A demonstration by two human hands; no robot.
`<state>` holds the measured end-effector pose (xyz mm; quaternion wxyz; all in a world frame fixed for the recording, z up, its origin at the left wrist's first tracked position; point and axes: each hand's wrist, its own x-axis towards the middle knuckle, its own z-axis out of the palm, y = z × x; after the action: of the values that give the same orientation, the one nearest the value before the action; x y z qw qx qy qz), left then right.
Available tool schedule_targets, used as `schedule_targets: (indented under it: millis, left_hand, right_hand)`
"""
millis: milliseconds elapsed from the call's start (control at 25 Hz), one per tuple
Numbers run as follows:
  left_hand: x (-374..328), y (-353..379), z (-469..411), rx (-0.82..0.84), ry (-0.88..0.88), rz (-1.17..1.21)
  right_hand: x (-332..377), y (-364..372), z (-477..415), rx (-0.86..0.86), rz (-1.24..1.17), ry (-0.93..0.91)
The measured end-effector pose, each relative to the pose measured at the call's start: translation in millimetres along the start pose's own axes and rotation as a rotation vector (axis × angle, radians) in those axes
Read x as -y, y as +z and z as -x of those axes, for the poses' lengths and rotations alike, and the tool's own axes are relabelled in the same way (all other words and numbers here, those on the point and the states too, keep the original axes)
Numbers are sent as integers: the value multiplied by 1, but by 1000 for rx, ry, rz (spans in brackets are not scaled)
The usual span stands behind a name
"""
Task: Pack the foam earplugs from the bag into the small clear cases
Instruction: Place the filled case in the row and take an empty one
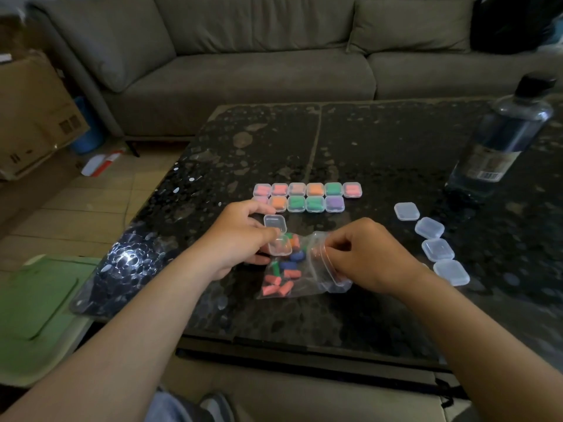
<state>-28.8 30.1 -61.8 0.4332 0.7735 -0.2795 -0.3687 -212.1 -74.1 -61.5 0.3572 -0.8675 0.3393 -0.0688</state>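
Observation:
A clear zip bag (pixel 307 278) lies on the dark speckled table (pixel 380 141), holding several pink, blue, green and orange foam earplugs (pixel 278 286). My left hand (pixel 240 239) holds a small clear case (pixel 277 237) with its lid flipped open, just above the bag's far end. My right hand (pixel 365 257) pinches the bag's open mouth on its right side. Two rows of filled, closed cases (pixel 307 197) sit beyond my hands. Several empty closed cases (pixel 431 242) lie in a line to the right.
A large clear bottle with a black cap (pixel 502 132) stands at the table's right. A grey sofa (pixel 243 56) runs behind the table. A cardboard box (pixel 33 111) sits at left, and a green lid (pixel 36 303) lies by the table's near-left corner.

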Motion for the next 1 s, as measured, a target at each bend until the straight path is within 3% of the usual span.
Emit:
schedule_targets:
  millis: [320, 1000]
  left_hand:
    - [-2, 5, 1, 26, 1, -17]
    - [1, 8, 0, 40, 50, -58]
  right_hand:
    - [0, 8, -3, 32, 78, -57]
    - [7, 15, -7, -33, 204, 66]
